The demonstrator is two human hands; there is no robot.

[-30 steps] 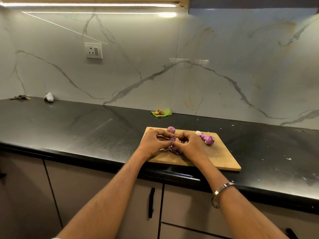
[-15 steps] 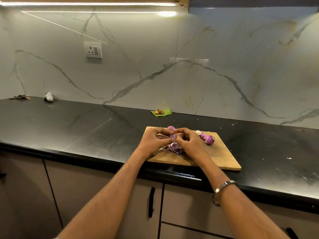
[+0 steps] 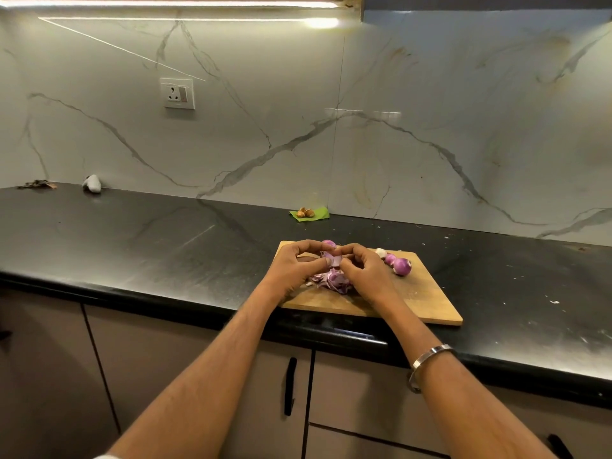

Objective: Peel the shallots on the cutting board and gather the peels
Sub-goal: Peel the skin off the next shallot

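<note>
A wooden cutting board [image 3: 420, 299] lies on the black counter near its front edge. Above its middle, my left hand [image 3: 294, 266] and my right hand [image 3: 364, 270] meet, fingers curled, both pinching one purple shallot [image 3: 332, 260] whose skin is partly lifted. Under the hands lies a pile of purple peels [image 3: 332, 280]. One shallot [image 3: 329, 244] sits just behind the hands at the board's far edge. Two peeled shallots [image 3: 399, 265] and a pale piece [image 3: 381, 252] rest on the board to the right.
The black counter [image 3: 149, 240] runs along a marble backsplash. A green leaf with brown nuts [image 3: 309, 213] lies at the back behind the board. A white object [image 3: 92, 184] and dark bits [image 3: 36, 184] sit far left. Cabinet doors with black handles [image 3: 289, 385] hang below.
Both hands have lifted the shallot slightly off the peel pile and kept working at its skin. The board and the other shallots stay where they were.
</note>
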